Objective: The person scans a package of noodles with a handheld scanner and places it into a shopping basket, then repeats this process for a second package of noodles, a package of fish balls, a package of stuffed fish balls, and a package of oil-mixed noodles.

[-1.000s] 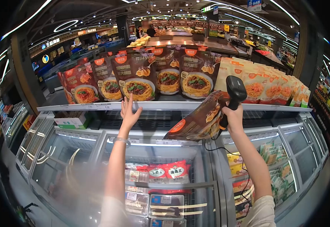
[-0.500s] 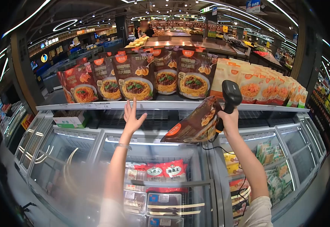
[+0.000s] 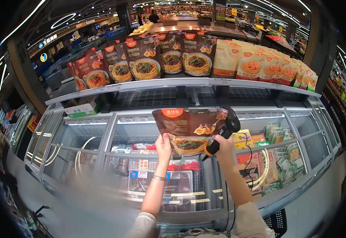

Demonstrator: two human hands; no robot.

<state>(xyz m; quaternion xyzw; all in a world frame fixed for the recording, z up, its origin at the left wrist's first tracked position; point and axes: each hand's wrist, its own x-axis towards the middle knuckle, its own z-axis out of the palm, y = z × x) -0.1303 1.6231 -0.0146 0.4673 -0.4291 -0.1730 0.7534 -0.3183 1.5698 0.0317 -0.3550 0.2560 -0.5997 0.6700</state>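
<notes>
A dark brown noodle pouch [image 3: 186, 129] faces me above the freezer, its front with the orange logo and pasta picture upright. My left hand [image 3: 163, 148] grips its lower left side, thumb up against the front. At the pouch's right edge, my right hand [image 3: 223, 146] is closed round the black barcode scanner [image 3: 231, 121] and also meets the pouch's edge. The scanner's head points up, and its cable hangs down on the right. How the right fingers hold the pouch behind is hidden.
Upright noodle pouches [image 3: 146, 59] and lighter snack bags [image 3: 252, 65] line the shelf [image 3: 173, 82] behind. Below are glass-lidded freezers [image 3: 113, 137] with packaged food. A green-white box [image 3: 81, 108] lies under the shelf at left. A person [image 3: 154, 17] stands far back.
My left hand has gone from spread and empty to gripping the pouch. The pouch has turned upright to face me and moved left. The shelf appears higher in view.
</notes>
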